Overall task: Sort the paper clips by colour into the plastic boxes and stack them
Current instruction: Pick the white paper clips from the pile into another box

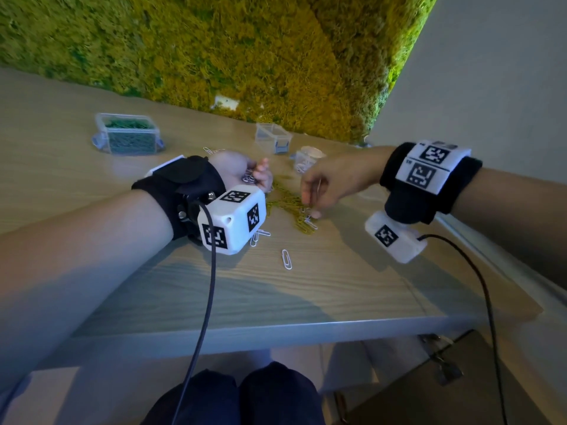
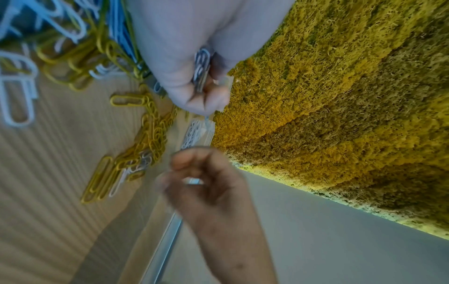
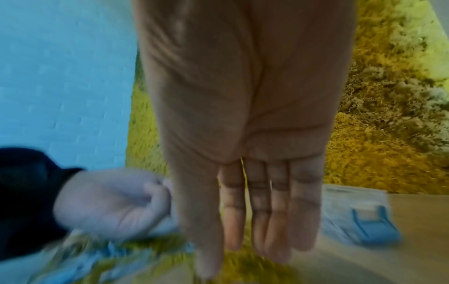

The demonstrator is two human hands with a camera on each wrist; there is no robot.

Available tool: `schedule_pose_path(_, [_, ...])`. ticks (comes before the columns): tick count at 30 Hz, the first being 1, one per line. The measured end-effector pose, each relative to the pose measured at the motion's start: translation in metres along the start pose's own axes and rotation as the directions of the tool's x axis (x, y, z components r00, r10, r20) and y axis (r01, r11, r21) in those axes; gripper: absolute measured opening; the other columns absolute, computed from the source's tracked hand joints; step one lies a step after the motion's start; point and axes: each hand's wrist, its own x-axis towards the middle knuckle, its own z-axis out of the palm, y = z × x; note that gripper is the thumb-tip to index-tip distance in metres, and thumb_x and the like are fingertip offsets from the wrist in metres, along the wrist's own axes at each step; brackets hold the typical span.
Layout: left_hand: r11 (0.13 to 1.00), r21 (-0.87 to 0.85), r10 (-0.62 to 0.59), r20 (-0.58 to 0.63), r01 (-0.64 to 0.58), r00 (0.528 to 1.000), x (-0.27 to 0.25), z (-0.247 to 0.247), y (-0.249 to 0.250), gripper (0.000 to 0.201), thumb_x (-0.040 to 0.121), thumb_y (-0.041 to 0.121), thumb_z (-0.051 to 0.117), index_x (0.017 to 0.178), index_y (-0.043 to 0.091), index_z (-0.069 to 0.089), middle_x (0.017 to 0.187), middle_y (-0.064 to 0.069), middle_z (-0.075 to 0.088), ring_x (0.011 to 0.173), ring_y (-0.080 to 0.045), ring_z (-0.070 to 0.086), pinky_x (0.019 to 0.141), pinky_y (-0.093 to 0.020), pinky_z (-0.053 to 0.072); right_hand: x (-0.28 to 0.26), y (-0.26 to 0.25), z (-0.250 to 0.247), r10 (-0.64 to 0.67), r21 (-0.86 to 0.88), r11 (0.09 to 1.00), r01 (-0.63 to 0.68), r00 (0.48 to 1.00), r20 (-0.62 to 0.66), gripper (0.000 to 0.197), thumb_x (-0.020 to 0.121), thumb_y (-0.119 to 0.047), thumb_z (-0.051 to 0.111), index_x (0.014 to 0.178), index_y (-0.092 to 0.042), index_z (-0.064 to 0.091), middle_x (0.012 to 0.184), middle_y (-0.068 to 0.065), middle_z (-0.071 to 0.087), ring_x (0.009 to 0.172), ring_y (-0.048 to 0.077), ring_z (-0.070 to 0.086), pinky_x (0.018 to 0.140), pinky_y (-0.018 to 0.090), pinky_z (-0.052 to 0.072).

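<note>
**Desk:** How far along are you, from the table edge outward?

**Caption:** Nearest you, a single white wire paper clip (image 1: 286, 259) lies alone on the pale wood-grain table (image 1: 322, 289), with a few more white ones tucked beside your left wrist camera. Beyond it, a loose heap of yellow wire paper clips (image 1: 290, 205) sits between your hands with white ones mixed in, so the sorting is, by my reading, only partly done. Farther back, a small clear plastic box holding white clips (image 1: 306, 161) stands open near your right hand, and another clear plastic box with grey latches (image 1: 273, 138) looks empty. Well off to the left, a clear plastic box packed with green paper clips (image 1: 129, 134) has its colour in. Nothing is stacked yet.

**Desk:** And the hands?

**Caption:** Your left hand (image 1: 242, 171) is palm-up and cupped, fingers curled round a small bunch of white clips (image 2: 201, 67) just above the heap. Your right hand (image 1: 325, 185) reaches down to the heap's near end. The head and left wrist views suggest thumb and forefinger closing on something pale, but both are blurred; the right wrist view shows its fingers (image 3: 257, 211) hanging fairly straight, so I cannot tell whether it has a clip.

**Desk:** What is left?

**Caption:** Likely the remaining white and yellow clips, then the stacking.
</note>
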Motion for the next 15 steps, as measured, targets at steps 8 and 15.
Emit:
schedule_pose_path(8, [0.993,0.108,0.046,-0.027,-0.043,0.999,-0.001,0.002,-0.005,0.044,0.103,0.017,0.027,0.069,0.004,0.051,0.058,-0.003,0.040,0.051,-0.007,0.030,0.030,-0.015,0.028,0.004,0.013,0.027,-0.142,0.068,0.986,0.153,0.980,-0.136,0.016,0.083,-0.017,0.073,0.096,-0.012,0.066,0.085,-0.004,0.067,0.069,-0.002,0.057,0.081,0.030,0.049])
schedule_pose_path(15, [0.990,0.140,0.006,0.001,-0.006,1.000,-0.003,0.002,-0.005,0.043,0.104,0.023,0.027,0.081,0.000,0.055,0.063,-0.012,0.053,0.061,-0.013,0.047,0.043,-0.018,0.047,0.012,0.027,0.022,-0.065,0.079,0.994,0.079,0.983,-0.170,0.009,0.087,-0.015,0.067,0.096,-0.012,0.067,0.086,0.004,0.071,0.077,0.018,0.066,0.072,0.022,0.049])
